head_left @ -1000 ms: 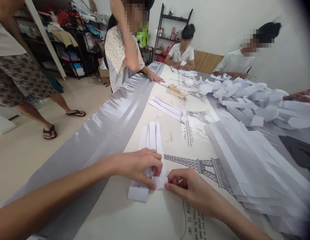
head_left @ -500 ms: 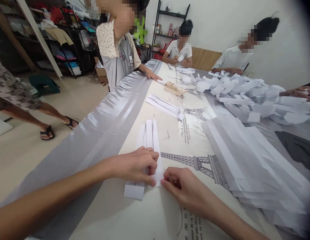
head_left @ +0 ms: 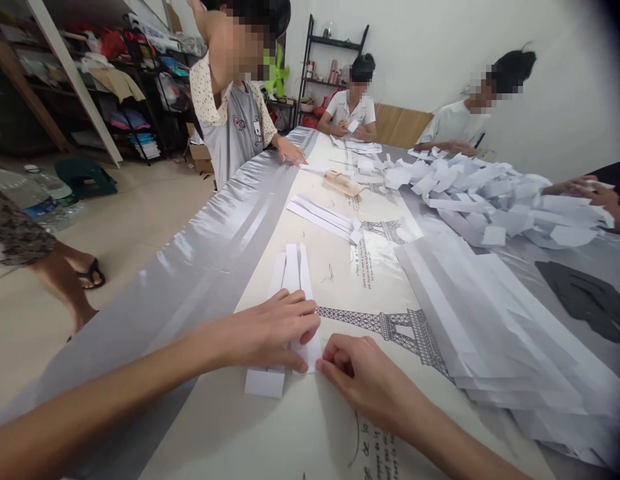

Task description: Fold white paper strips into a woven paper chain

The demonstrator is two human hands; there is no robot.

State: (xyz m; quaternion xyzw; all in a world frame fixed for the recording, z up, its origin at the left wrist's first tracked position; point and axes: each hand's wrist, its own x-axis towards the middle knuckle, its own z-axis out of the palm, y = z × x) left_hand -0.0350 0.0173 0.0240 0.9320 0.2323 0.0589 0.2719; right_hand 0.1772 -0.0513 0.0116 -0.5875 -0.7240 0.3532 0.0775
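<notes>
A long folded white paper strip (head_left: 293, 268) lies lengthwise on the tablecloth (head_left: 230, 427) in front of me. My left hand (head_left: 270, 330) presses down on its near part, fingers together and curled over the paper. Beside it my right hand (head_left: 357, 373) is curled into a loose fist, its fingertips pinching the strip's near right edge. The strip's near end (head_left: 265, 383) sticks out below my left hand as a small folded flap.
A big stack of long white paper sheets (head_left: 490, 327) lies at the right, a heap of folded pieces (head_left: 490, 193) behind it. More strips (head_left: 323, 217) lie farther along the table. Three people work at the far end; another person's legs stand at the left.
My hands have stayed on the strip, my right hand edging slightly left toward my left. The view shifted a little; the standing person raised an arm and the person at left walked nearer.
</notes>
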